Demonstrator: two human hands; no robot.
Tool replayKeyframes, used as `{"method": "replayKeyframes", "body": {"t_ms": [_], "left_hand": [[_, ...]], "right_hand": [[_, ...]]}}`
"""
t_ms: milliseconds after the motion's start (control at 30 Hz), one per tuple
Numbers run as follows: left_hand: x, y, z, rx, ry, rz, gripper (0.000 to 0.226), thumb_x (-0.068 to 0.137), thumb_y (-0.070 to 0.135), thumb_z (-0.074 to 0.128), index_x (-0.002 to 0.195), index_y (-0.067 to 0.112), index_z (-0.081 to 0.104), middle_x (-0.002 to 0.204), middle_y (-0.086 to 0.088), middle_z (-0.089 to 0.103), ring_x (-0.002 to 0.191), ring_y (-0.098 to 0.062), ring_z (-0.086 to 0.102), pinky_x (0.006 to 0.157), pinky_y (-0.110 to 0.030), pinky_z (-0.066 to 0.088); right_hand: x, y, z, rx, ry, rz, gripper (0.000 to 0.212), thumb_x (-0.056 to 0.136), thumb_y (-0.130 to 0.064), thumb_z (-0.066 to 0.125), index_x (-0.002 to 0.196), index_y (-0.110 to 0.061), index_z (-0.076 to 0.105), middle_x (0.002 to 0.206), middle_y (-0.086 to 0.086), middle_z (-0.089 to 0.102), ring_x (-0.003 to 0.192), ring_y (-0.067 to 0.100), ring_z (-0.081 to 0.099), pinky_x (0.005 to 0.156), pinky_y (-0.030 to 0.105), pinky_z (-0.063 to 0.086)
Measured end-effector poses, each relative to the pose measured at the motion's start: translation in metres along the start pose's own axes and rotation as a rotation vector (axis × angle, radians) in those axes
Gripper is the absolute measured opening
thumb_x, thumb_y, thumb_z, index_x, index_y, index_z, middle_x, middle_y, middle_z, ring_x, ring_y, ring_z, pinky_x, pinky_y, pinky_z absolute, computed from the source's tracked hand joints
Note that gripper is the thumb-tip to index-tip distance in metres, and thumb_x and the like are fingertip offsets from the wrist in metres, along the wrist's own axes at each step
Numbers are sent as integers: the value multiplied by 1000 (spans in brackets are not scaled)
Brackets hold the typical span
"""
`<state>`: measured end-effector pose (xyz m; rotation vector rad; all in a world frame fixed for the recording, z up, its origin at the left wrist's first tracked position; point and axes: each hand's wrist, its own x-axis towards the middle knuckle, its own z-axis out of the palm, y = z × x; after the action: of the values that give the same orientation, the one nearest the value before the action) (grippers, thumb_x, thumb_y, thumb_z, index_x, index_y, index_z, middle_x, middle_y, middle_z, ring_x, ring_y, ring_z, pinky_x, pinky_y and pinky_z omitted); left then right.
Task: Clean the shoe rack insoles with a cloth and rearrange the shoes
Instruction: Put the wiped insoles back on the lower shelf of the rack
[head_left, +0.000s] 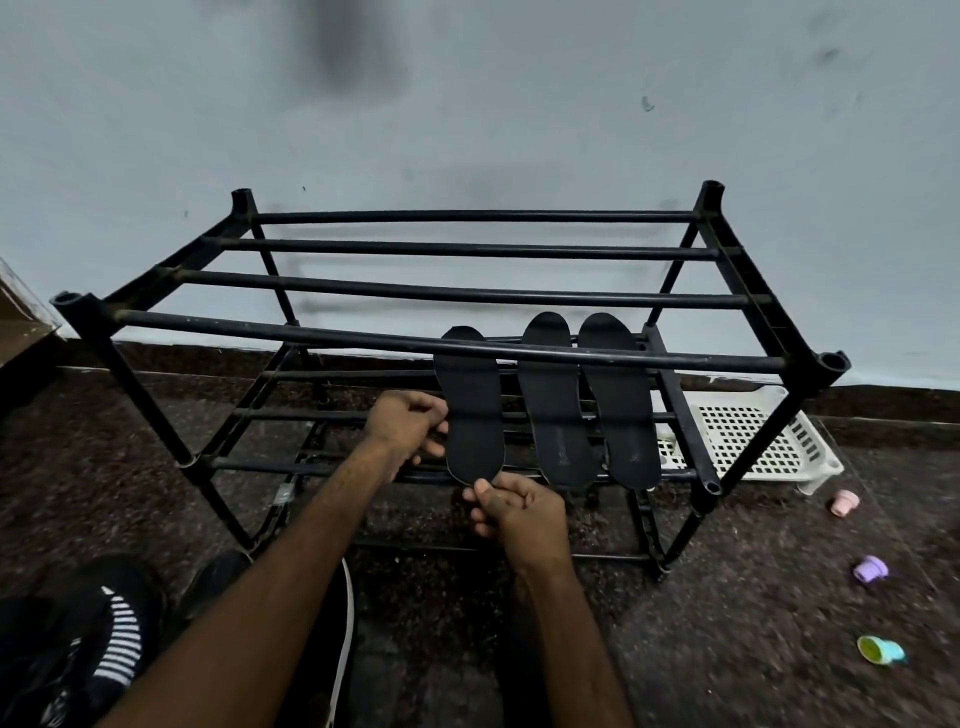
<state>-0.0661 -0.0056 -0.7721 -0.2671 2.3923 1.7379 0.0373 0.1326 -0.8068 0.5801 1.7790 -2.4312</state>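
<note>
dim, flat light | faint shadows | wide-angle edge bending | blurred corners

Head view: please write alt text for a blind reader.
The left hand grips the side and the right hand pinches the near end of the leftmost insole, one of three on the middle shelf of a black shoe rack.

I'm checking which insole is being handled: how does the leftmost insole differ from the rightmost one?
The leftmost insole is held by both hands, left hand at its side edge, right hand at its near end; the rightmost insole is touched by neither. The leftmost insole lies apart from the middle insole; the rightmost insole lies close beside it. Both are black and lie across the middle bars of the rack.
</note>
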Motion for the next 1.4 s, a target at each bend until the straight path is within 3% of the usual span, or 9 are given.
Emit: {"method": "replayKeyframes", "body": {"t_ms": [367, 933, 1000, 1133, 1200, 1267, 1333, 1400], "left_hand": [[4, -13, -1, 72, 61, 64, 5, 96, 15, 62, 99, 14, 66, 76, -6, 72, 49, -20, 62, 35, -20, 33], [-8, -19, -14, 52, 106, 117, 4, 97, 15, 60, 100, 14, 62, 77, -4, 75, 45, -15, 59, 35, -20, 36], [-10, -19, -17, 49, 192, 144, 5, 96, 16, 61, 100, 15, 63, 78, -1, 74, 47, -15, 60, 38, -21, 39], [-45, -29, -20, -169, 586, 273, 6, 97, 17, 61, 91, 19, 63, 70, 2, 68, 47, -15, 58, 48, -31, 51], [-79, -41, -6, -251, 769, 290, 7, 97, 19, 59, 91, 17, 61, 65, 3, 64, 46, -18, 54, 46, -28, 48], [-114, -63, 19, -181, 847, 240, 9, 96, 22, 59, 89, 16, 60, 62, 8, 59, 53, -20, 55, 51, -28, 41], [-136, -102, 49, -54, 755, 108, 14, 95, 18, 61, 81, 17, 59, 61, 12, 54, 58, -20, 56, 59, -28, 37], [-158, -153, 81, 21, 483, -73, 21, 93, 19, 62, 73, 20, 58, 65, 1, 65, 64, -30, 65, 62, -36, 51]], "right_hand": [[2, 9, 4, -112, 10, -47, 9, 89, -8, 70, 86, -1, 65, 73, 10, 73, 51, 9, 56, 49, 23, 49], [-1, 9, 10, -171, -13, -13, 16, 90, -17, 70, 78, -6, 67, 70, 5, 72, 48, 6, 53, 44, 19, 44], [-6, 9, 4, -190, -20, -5, 15, 90, -18, 70, 82, -6, 68, 71, 4, 72, 49, 6, 54, 44, 19, 44], [-35, 28, -31, -207, -22, 62, 11, 90, -18, 70, 88, -7, 71, 76, 6, 73, 53, 7, 56, 47, 20, 45], [-55, 44, -57, -186, 34, 101, 9, 90, -15, 69, 88, -7, 71, 75, 5, 73, 52, 6, 56, 46, 19, 44], [-76, 65, -89, -197, 142, 149, 9, 91, -13, 67, 86, -7, 71, 71, 3, 71, 50, 5, 55, 45, 18, 45], [-89, 93, -122, -256, 255, 209, 13, 93, -12, 65, 81, -8, 70, 68, 6, 68, 48, 7, 53, 43, 20, 45], [-104, 120, -148, -395, 352, 264, 19, 92, -17, 67, 73, -15, 68, 71, 12, 69, 54, 15, 56, 53, 29, 51]]}}
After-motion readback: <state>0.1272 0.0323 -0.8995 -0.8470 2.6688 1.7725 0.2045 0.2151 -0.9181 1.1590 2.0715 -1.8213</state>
